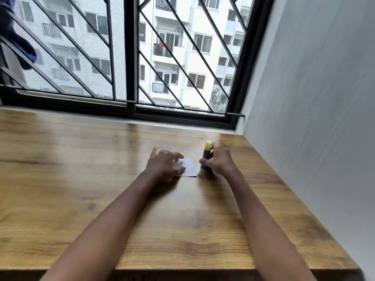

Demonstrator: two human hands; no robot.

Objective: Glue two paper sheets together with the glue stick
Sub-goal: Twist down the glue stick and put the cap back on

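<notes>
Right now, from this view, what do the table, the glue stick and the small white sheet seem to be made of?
The table looks like wood or wood-look laminate, semi-gloss; grain and knots show, with soft window reflections. The glue stick is probably plastic, smooth; solid blue body, yellow cap. The sheet seems thin white paper, matte; it lies flat with crisp edges.

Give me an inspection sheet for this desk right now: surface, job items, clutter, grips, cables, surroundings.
Surface: wooden table, wood-grain top.
Job's things: white paper lies flat on the table, and a second sheet cannot be told apart; glue stick stands upright just right of the paper, yellow cap on.
Clutter: nothing seen.
Grips: left hand rests its fingers on the paper; right hand grips the glue stick's blue body.
Cables: nothing seen.
Surroundings: barred window ahead, grey wall at right, dark blue cloth hanging upper left.
</notes>
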